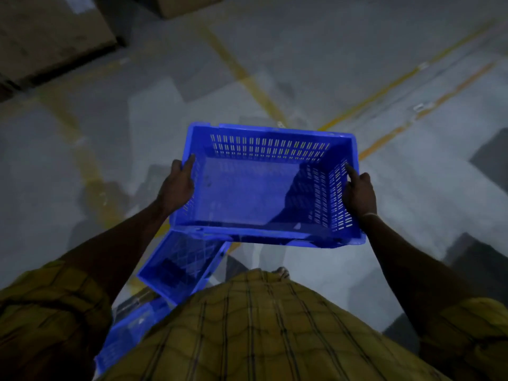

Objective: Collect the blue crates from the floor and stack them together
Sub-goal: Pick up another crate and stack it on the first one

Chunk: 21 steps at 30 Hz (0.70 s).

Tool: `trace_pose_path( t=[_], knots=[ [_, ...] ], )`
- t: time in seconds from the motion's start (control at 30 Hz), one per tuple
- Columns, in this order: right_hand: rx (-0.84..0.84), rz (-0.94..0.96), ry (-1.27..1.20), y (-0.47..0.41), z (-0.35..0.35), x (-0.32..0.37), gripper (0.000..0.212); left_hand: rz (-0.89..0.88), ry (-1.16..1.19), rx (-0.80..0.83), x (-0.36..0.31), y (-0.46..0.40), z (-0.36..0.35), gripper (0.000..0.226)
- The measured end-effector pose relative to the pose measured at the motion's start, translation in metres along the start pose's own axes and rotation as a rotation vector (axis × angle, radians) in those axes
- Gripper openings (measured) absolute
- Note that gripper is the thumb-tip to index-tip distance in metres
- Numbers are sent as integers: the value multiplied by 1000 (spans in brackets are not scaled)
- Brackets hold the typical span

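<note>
I hold an empty blue slotted crate (247, 188) in the air in front of my body, open side up. My left hand (177, 185) grips its left rim and my right hand (358, 192) grips its right rim. Below it, on the floor near my left side, lies a second blue crate (178, 266), partly hidden by the held one. A third blue crate (129, 334) shows further down at the lower left, mostly hidden by my yellow checked shirt.
The grey concrete floor (302, 64) carries yellow painted lines (247, 78). Large cardboard boxes (46, 34) stand at the far left, and another cardboard box (184, 4) at the top centre. A bare foot (281, 272) peeks out below the held crate.
</note>
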State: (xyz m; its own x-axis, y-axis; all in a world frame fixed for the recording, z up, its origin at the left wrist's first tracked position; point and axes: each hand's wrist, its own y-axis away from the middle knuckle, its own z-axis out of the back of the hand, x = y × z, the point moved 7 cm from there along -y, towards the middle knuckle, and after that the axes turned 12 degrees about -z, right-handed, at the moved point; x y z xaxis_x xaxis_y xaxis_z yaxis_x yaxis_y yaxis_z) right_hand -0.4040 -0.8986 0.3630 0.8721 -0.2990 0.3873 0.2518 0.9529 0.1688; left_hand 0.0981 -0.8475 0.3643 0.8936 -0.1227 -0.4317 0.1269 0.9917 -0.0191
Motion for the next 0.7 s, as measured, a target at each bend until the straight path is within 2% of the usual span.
trace_pose_path(
  t=[0.33,0.53,0.7],
  knots=[
    [-116,-215,-63,-52,70,-111,50,-271,79,32,-107,-162,-42,67],
    [-148,-371,-124,-99,84,-146,45,-391,128,78,-149,-272,-67,65],
    [-172,-458,-132,-161,103,-158,51,-440,180,143,-183,-381,-95,63]
  ],
)
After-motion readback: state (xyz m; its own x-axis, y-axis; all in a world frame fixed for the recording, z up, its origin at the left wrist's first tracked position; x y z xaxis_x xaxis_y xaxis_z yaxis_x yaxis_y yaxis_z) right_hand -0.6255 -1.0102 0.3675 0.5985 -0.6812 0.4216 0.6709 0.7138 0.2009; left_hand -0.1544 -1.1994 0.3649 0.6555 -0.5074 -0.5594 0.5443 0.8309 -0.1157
